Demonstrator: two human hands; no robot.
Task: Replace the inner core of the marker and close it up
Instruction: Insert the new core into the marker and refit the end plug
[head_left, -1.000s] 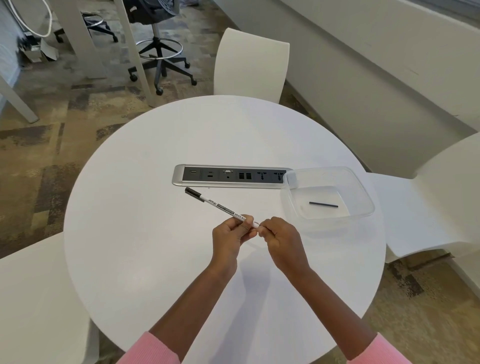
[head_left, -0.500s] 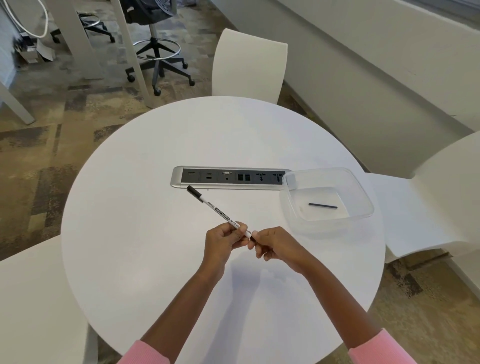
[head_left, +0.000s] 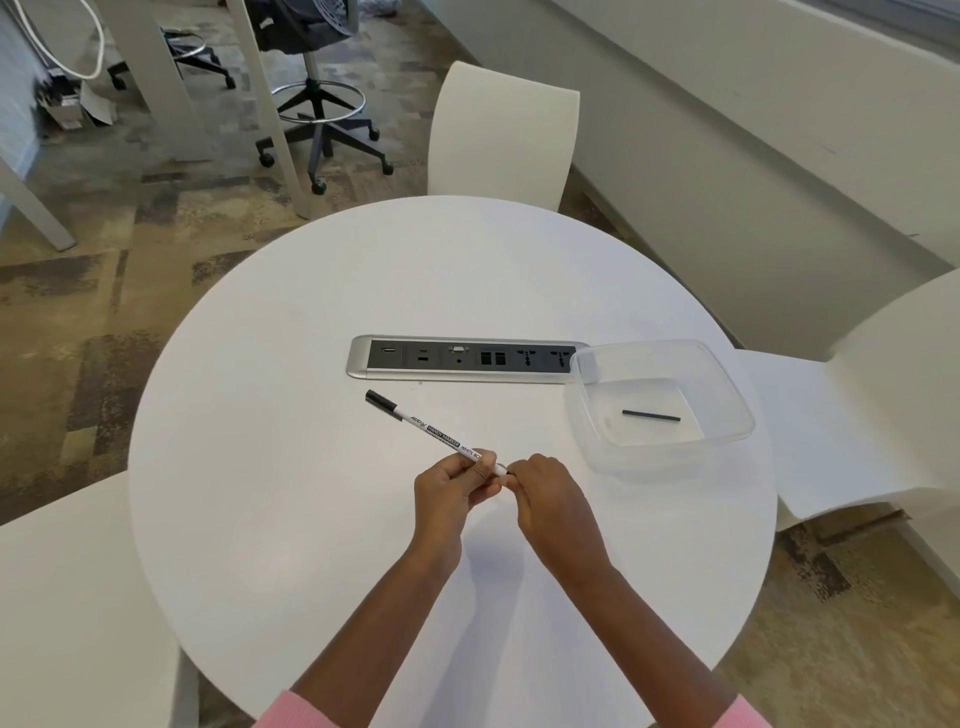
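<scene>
A thin white whiteboard marker (head_left: 426, 426) with a black cap at its far end slants up and to the left above the white round table (head_left: 291, 519). My left hand (head_left: 449, 486) grips its near part. My right hand (head_left: 545, 493) has its fingertips closed on the marker's near end, which they hide. A thin black inner core (head_left: 651, 415) lies flat inside a clear plastic container (head_left: 727, 395) to the right of my hands.
A silver and black socket strip (head_left: 467, 358) is set into the table behind the marker, touching the container's left corner. White chairs stand at the far side (head_left: 504, 135), right (head_left: 857, 415) and near left (head_left: 67, 597). A black office chair (head_left: 311, 104) is beyond.
Both hands stay joined at the marker's near end with only small finger shifts. The view has drifted a little. The core in the container has not moved.
</scene>
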